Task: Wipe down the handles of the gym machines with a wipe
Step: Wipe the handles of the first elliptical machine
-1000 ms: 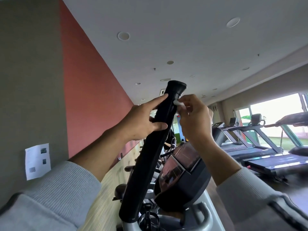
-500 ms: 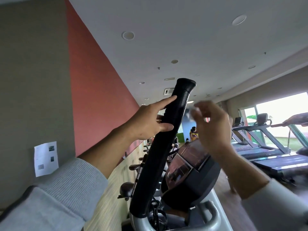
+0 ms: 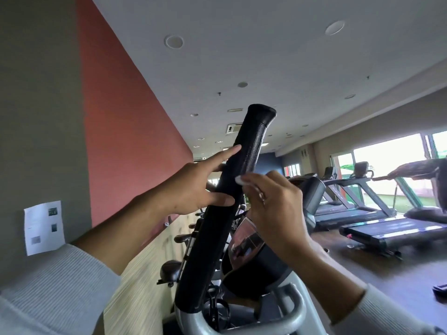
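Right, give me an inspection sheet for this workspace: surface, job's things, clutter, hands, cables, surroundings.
Surface: black handle grip, tilted, on a grey machine frame.
Job's things: small white wipe against the grip's right side.
Clutter: nothing seen.
Hands: left hand steadies the grip, index finger straight along it, thumb across the front; right hand pinches the wipe in its fingers.
Cables: nothing seen.
Surroundings: console behind the grip; treadmills by the windows on the right; bikes along the red wall; paper sheet on the grey wall.
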Motion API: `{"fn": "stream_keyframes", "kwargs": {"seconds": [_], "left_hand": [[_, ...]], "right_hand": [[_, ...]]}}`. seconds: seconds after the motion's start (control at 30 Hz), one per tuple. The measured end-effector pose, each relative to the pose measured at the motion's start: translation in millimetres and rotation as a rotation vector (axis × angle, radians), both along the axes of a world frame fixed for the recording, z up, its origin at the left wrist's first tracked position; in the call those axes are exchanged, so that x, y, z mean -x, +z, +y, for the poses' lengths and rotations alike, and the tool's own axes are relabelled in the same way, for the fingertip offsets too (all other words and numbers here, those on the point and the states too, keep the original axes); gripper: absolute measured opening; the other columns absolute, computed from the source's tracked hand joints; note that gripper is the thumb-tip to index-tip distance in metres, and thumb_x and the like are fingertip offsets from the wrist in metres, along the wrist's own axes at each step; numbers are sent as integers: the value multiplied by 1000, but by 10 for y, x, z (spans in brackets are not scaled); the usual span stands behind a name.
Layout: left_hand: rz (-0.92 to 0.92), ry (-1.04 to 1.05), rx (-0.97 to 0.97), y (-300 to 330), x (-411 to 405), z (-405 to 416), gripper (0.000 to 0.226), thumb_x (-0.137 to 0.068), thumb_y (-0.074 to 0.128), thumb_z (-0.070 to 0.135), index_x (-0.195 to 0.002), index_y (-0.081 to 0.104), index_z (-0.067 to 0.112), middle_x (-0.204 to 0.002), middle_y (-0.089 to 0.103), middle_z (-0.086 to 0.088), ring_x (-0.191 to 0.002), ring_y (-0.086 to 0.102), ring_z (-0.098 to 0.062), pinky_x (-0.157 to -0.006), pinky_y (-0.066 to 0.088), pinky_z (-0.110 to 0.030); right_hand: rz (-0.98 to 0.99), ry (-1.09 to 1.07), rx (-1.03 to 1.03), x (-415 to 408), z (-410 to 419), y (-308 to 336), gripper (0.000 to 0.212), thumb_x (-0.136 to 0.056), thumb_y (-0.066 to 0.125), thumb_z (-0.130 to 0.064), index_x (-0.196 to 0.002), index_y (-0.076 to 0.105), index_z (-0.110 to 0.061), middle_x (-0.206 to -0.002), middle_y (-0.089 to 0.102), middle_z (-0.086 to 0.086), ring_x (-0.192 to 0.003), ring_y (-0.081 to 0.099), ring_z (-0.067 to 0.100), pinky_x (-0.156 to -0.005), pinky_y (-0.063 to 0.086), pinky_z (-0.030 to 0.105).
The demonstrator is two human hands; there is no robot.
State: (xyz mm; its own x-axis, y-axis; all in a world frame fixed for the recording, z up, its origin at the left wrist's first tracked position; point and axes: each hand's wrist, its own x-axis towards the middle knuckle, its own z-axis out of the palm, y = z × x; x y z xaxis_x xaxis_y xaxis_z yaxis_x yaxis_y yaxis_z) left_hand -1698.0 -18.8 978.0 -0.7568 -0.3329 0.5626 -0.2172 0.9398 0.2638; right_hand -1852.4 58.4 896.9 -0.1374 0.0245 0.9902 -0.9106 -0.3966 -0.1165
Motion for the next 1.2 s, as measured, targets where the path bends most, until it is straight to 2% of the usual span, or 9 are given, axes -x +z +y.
{"fn": "stream_keyframes", "kwargs": {"seconds": [0.1, 0.3, 0.37, 0.43, 0.57, 0.87, 1.0, 1.07, 1.2], "left_hand": [[5, -17, -3, -6, 3, 3, 105, -72, 85, 17, -136, 22, 71, -147, 48, 4, -99, 71, -13, -100, 52, -42], [53, -51, -30, -82, -16, -57, 95, -76, 82, 21, -138, 25, 67, -146, 48, 15, -97, 71, -8, -101, 52, -38], [83, -64, -36, -119, -15, -96, 91, -77, 81, 24, -139, 28, 64, -147, 48, 16, -101, 70, -8, -101, 51, -39], [110, -84, -48, -149, -15, -131, 89, -77, 81, 25, -140, 30, 61, -146, 49, 14, -103, 69, -10, -99, 53, -40], [144, -141, -82, -192, -6, -131, 89, -73, 80, 27, -142, 33, 57, -141, 54, 12, -93, 70, -8, -95, 55, -35], [-77, -61, -109, -183, -102, -122, 120, -69, 87, 13, -132, 8, 78, -136, 55, 2, -117, 62, -12, -103, 49, -44], [-39, -51, -135, -221, -114, -125, 115, -68, 87, 15, -130, 14, 79, -133, 56, 3, -118, 61, -17, -103, 49, -45], [-25, -53, -136, -247, -126, -134, 112, -69, 87, 16, -131, 17, 78, -131, 57, 4, -119, 60, -16, -104, 48, -45], [4, -57, -113, -291, -135, -121, 109, -73, 84, 13, -133, 18, 76, -127, 59, 8, -114, 63, -9, -102, 50, -37]], "right_hand": [[6, 30, -54, 26, 52, -57, 22, -84, 71, -2, -96, 75, -20, -84, 66, -6, -67, 58, 0, -64, 44, 11], [-124, -94, 159, 133, 219, 601, 18, -88, 67, -10, -100, 75, -21, -85, 63, -4, -63, 52, -7, -64, 33, -2], [-60, -129, 103, 79, 152, 638, 21, -86, 65, -5, -100, 76, -16, -89, 66, 1, -65, 58, 5, -66, 40, 3], [-10, -135, 56, -4, 77, 522, 23, -86, 61, -2, -101, 75, -13, -91, 65, 6, -70, 64, 19, -67, 51, 25], [69, -124, 9, -95, -2, 105, 26, -84, 57, -3, -101, 72, -15, -87, 58, 7, -68, 60, 24, -59, 51, 37], [50, 6, -89, -77, 2, -368, 18, -90, 65, -6, -99, 72, -21, -90, 60, -4, -75, 55, -1, -69, 44, 12], [-216, 20, 14, 51, 22, 85, 11, -94, 61, -20, -98, 66, -29, -92, 65, -5, -79, 62, 4, -68, 49, 18], [-231, 35, -31, 48, -45, 166, 14, -94, 60, -18, -100, 66, -28, -94, 64, -3, -82, 63, 7, -71, 48, 14], [-221, 67, 10, -38, -144, -34, 14, -91, 63, -14, -98, 71, -24, -90, 61, 1, -76, 61, 10, -72, 52, 31]]}}
